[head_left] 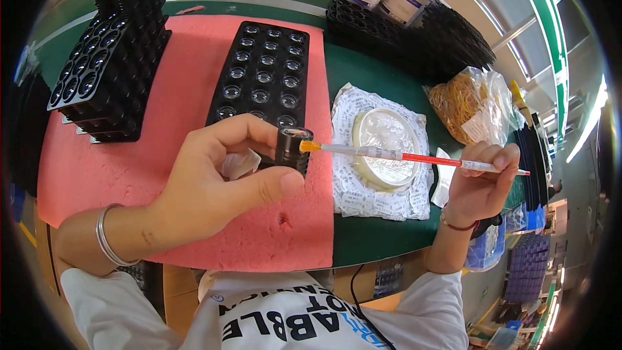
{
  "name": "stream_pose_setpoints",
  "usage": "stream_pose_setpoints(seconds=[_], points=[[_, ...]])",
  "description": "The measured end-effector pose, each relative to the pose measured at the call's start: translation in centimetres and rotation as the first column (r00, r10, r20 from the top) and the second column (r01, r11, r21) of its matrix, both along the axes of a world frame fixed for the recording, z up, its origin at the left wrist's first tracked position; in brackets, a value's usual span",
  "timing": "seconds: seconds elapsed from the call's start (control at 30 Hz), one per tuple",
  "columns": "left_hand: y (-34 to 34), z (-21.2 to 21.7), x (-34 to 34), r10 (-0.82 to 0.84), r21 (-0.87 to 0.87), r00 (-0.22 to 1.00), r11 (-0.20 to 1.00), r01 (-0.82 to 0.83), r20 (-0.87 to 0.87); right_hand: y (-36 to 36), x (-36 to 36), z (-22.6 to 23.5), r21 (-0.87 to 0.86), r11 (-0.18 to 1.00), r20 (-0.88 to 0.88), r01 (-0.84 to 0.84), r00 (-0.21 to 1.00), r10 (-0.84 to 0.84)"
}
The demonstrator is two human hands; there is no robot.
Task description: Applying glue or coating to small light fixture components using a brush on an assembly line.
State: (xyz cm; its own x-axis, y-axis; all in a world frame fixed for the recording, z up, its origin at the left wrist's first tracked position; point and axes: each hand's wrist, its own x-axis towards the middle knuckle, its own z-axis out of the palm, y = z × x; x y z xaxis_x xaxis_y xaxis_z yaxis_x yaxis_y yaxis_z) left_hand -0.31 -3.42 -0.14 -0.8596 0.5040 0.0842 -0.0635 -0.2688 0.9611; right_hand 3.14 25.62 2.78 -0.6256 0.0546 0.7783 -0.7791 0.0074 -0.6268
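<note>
Left hand [204, 181] clamps a black cylinder [290, 149] above the pink foam sheet [194, 65], inside its right edge; right hand [481, 185] grips an orange-tipped stick [424, 158] crossing that edge.

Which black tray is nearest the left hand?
The flat black tray on the pink foam, just beyond the left hand. The tall tray stack at far left and the black trays by the tins both stand farther off.

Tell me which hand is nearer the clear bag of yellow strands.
Right. The right hand is just below the bag in the picture, holding a red-and-white rod; the left hand is farther off, leftward, over the pink mat.
</note>
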Motion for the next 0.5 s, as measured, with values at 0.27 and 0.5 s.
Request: stream_pose_setpoints(seconds=[0.27, 0.5], points=[[-0.46, -0.09, -0.13, -0.013, -0.125, 1.000, 0.992, 0.011, -0.019, 0.11, -0.19, 0.10, 0.016, 0.999, -0.013, 0.032, 0.999, -0.032], [-0.29, -0.08, -0.03, -0.064, -0.078, 0.998, 0.995, 0.062, -0.018, 0.15, -0.27, 0.16, 0.022, 0.999, -0.021, 0.042, 0.999, -0.042]])
